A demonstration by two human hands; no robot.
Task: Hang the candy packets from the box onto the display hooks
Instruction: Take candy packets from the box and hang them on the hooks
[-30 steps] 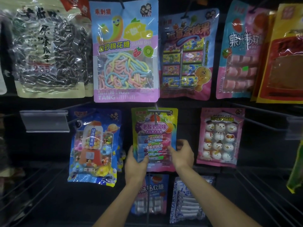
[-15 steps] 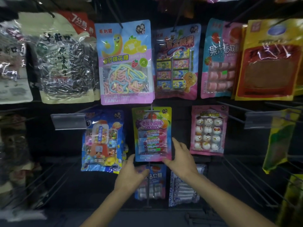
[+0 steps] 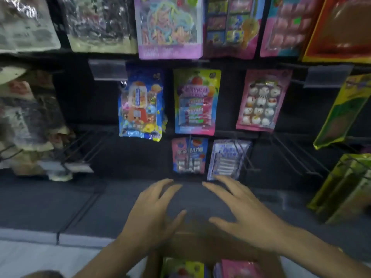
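Packets (image 3: 182, 268) lie in the box (image 3: 200, 245) at the bottom edge, between your forearms. Your left hand (image 3: 152, 215) and right hand (image 3: 245, 215) hover above it, palms down, fingers spread wide, gripping nothing, fingertips toward the rack (image 3: 90, 101). A yellow-and-pink packet (image 3: 196, 101) hangs there upright, long axis vertical.

Left hand (image 3: 154, 215) and right hand (image 3: 243, 213): palms down, side by side. Fingers spread and relaxed. Both forearms extend forward; neither hand holds anything.
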